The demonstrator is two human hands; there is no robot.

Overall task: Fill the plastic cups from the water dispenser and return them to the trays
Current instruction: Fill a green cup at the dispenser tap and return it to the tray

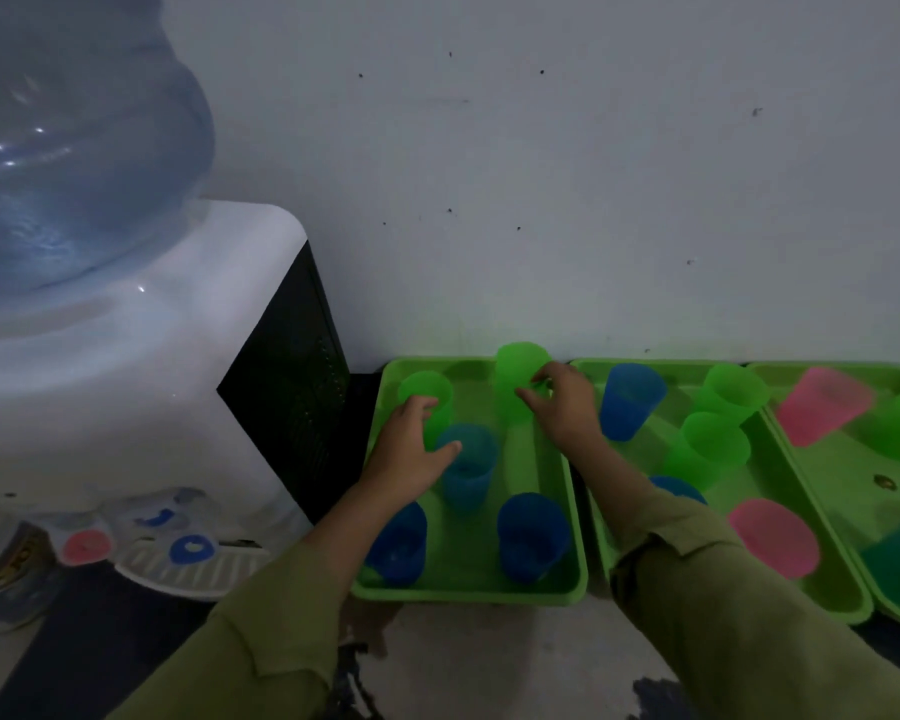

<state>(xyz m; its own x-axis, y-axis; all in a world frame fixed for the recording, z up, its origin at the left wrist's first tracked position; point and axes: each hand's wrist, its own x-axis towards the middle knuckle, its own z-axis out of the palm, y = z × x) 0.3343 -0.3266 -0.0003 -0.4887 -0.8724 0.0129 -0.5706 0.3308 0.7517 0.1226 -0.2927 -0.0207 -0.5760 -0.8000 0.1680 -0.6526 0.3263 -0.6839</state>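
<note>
The right hand (562, 407) grasps a green cup (515, 366) near its rim, with curled fingers, at the far side of the left tray (468, 597). Blur hides whether the cup stands or is lifted. The left hand (411, 454) is loose and holds nothing, between a second green cup (424, 389) and a teal cup (471, 475). Two blue cups (531, 537) stand nearer. The water dispenser (100, 381) is left of the tray.

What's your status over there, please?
Right hand grips middle green cup in left tray. Left hand open beside corner green cup. Teal cup crowds its thumb.
</note>
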